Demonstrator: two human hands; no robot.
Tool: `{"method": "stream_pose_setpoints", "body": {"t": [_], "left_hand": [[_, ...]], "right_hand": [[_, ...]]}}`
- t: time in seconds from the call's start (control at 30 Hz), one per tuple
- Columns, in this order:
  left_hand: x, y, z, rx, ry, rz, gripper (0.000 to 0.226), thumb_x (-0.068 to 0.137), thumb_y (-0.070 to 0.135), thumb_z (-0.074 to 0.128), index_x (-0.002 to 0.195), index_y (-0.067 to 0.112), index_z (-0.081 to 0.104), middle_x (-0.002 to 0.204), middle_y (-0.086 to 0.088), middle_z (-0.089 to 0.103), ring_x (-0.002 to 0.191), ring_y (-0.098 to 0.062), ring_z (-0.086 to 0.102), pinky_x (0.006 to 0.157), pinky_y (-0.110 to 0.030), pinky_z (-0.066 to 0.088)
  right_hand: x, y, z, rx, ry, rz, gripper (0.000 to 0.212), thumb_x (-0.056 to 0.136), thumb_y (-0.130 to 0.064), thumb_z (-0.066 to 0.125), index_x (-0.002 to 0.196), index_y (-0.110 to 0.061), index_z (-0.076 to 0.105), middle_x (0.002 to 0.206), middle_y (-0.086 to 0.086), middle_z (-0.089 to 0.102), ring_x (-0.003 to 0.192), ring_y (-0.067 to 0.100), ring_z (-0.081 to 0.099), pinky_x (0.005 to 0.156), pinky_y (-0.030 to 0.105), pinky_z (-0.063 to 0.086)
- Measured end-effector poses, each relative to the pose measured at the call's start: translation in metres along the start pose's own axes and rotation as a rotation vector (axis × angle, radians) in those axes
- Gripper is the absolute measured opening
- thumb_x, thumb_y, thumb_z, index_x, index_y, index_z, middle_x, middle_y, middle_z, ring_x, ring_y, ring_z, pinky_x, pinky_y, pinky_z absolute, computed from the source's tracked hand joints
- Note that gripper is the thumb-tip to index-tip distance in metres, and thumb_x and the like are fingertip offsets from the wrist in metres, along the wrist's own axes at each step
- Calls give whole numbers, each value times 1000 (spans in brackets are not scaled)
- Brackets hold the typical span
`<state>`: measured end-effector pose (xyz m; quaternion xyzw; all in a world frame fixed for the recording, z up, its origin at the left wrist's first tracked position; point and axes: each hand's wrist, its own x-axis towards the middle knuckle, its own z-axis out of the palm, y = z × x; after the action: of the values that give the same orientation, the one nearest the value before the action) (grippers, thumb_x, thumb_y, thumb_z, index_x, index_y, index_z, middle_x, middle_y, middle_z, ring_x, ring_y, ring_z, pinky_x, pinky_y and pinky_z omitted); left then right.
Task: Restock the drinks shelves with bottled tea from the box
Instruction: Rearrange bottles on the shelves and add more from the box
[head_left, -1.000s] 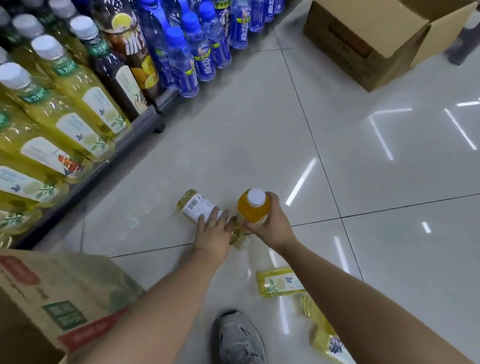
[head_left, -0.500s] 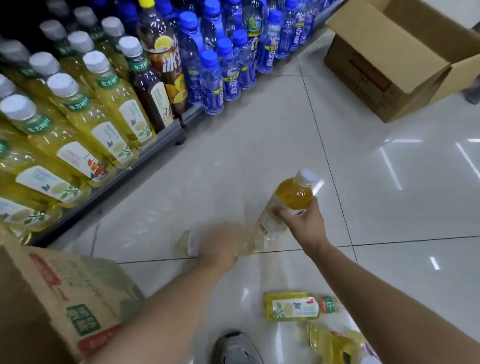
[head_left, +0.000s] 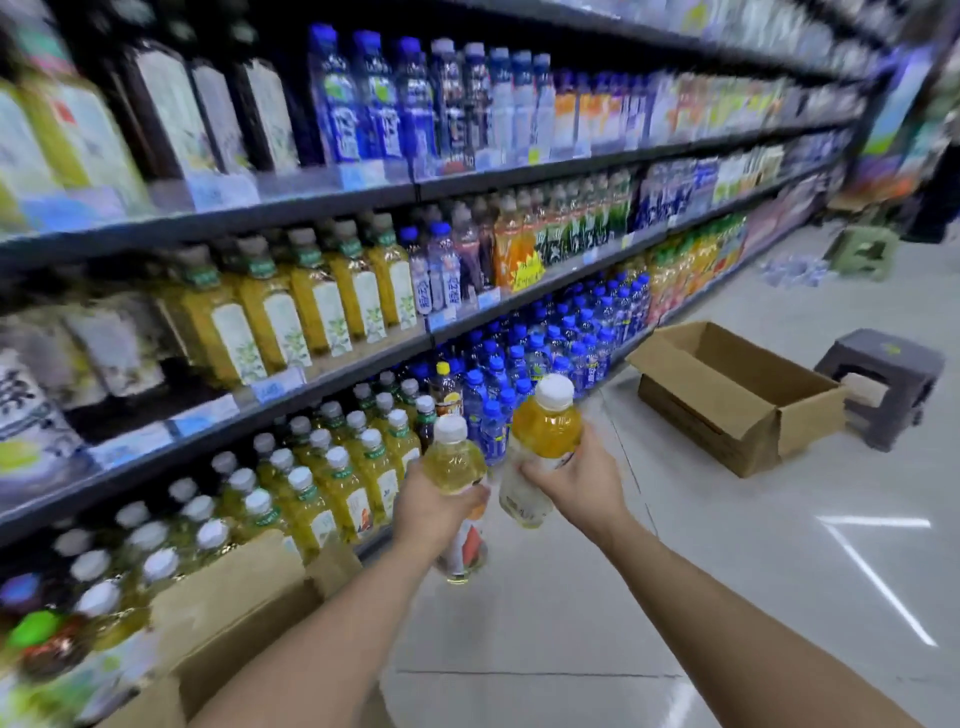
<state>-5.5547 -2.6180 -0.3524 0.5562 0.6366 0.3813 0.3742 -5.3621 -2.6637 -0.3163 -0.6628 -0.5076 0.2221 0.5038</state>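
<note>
Since the earlier frames the view has swung up from the floor to the drinks shelves, and both hands have risen: the left hand (head_left: 434, 501), which was reaching for a bottle lying on the tiles, now carries one upright, and the right-hand bottle has come up beside it.

The left hand is wrapped around the middle of a pale yellow tea bottle (head_left: 457, 467) with a white cap, fingers closed over its label. The right hand (head_left: 579, 480) grips a deeper orange-yellow tea bottle (head_left: 543, 431), also white-capped and tilted slightly, fingers curled around its lower half. The two bottles are just beside each other; whether they touch cannot be told.

Left of the hands and just beyond them, the bottom shelf (head_left: 130, 480) is packed with matching white-capped yellow tea bottles (head_left: 337, 483). Beyond the hands stand blue-capped water bottles (head_left: 545, 353). Below the left forearm sits an open cardboard box (head_left: 234, 618), its inside hidden. Ahead and to the right of the right hand, well apart, a second open cardboard box (head_left: 737, 400) rests on the floor, with a dark plastic stool (head_left: 883, 384) just past it. The picture is motion-blurred, so labels are unreadable.
</note>
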Motion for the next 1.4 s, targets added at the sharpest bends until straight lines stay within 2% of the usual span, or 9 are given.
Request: {"method": "stream_pose_setpoints", "body": {"t": [0.17,0.33,0.5,0.63,0.83,0.97,1.17,1.3,1.4], "left_hand": [[-37,61,-144,-6,233,160,57,56,48,92,94,36,51,87,22,62,81,-7,61,59,-6,39],[-51,69,-272,-47,413,179,75,58,45,92,118,24,51,107,4,69,102,-20,67,82,-34,54],[-49,40,-353,10,526,146,71,57,46,92,115,29,53,102,10,68,96,-14,66,80,-33,52],[-33,3,-392,11,569,84,68,56,50,91,109,33,53,100,12,67,93,-11,65,80,-33,52],[1,-55,-410,24,625,54,77,48,60,85,115,40,52,102,15,68,95,-8,66,83,-35,55],[29,-88,-410,31,629,8,92,50,62,86,127,31,48,114,12,64,106,-14,63,90,-33,53],[59,-121,-404,-29,626,-73,64,50,55,90,99,41,50,91,21,67,80,13,59,61,-5,41],[63,-134,-397,-4,587,-65,66,50,57,87,103,40,52,94,23,66,84,12,60,65,-8,41],[63,-133,-395,-9,596,-70,61,52,52,90,97,44,49,91,24,66,80,17,57,61,-5,40]], "right_hand": [[-25,-136,30,47,-110,-194,68,53,-58,80,109,-41,46,91,-28,59,81,-11,56,63,8,38],[-35,-246,91,93,-249,-358,64,61,-49,84,110,-38,44,91,-26,58,78,-12,54,61,4,39],[-37,-300,176,114,-376,-465,60,64,-47,86,108,-42,45,100,-21,63,94,-3,59,79,16,46],[-28,-310,249,134,-422,-474,69,58,-64,77,115,-38,48,103,-22,64,96,-1,60,78,17,48],[5,-302,343,156,-422,-488,66,68,-51,85,118,-48,41,107,-30,56,98,-9,53,77,2,38],[27,-296,398,141,-411,-433,70,63,-60,81,117,-50,38,105,-29,56,91,-7,53,77,12,43],[54,-284,464,75,-450,-291,60,70,-45,82,112,-27,43,106,-4,64,90,18,63,73,32,49],[68,-269,481,17,-534,-236,84,70,-35,87,135,-16,38,122,3,57,108,23,58,91,39,50],[63,-246,483,-88,-579,-234,86,75,-32,85,143,-16,35,122,5,62,105,22,62,79,34,51]]}}
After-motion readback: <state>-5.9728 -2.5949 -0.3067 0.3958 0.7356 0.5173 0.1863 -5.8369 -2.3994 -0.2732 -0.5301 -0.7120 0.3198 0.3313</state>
